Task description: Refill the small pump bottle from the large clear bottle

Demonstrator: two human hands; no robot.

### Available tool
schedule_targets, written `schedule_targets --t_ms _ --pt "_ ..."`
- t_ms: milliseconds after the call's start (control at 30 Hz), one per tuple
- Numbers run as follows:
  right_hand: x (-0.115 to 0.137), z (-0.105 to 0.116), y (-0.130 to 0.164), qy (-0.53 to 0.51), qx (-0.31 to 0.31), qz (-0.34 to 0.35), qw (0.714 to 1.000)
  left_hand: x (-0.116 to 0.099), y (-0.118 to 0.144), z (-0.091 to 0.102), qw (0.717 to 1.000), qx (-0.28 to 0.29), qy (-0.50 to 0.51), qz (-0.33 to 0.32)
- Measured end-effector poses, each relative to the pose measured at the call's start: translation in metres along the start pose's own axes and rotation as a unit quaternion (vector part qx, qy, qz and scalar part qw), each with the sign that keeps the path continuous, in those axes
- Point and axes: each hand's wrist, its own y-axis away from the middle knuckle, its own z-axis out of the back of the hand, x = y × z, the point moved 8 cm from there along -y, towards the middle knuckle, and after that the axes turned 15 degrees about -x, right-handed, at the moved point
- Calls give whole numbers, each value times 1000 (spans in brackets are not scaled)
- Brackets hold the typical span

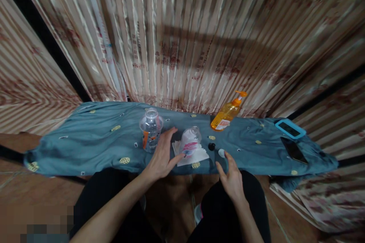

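Observation:
A clear plastic bottle (190, 142) with pink marking sits on a white tissue (201, 155) in the middle of the table. My left hand (163, 159) is open between it and a larger clear bottle (151, 129) with an orange label, its thumb reaching to the smaller bottle's lower side. Whether the thumb touches is hard to see. My right hand (232, 176) is open at the front edge, thumb and index finger apart, the index fingertip at a small white cap (221, 153). A black cap (211, 146) lies just left of the white one. Both bottles have uncovered mouths.
An orange pump bottle (226, 115) stands at the table's back edge. To the right lie a blue-framed device (290, 128) and a dark phone (293, 150). A wrinkled blue-green cloth (99, 140) covers the narrow table, with a striped curtain (182, 45) close behind.

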Motion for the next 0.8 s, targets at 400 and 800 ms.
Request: schedule_targets --t_ms 400,800 --pt "71 -31 122 -128 212 -66 967 93 -30 79 935 -277 64 213" --pt "99 -43 152 -208 378 -195 881 107 -21 62 925 -248 7 289"
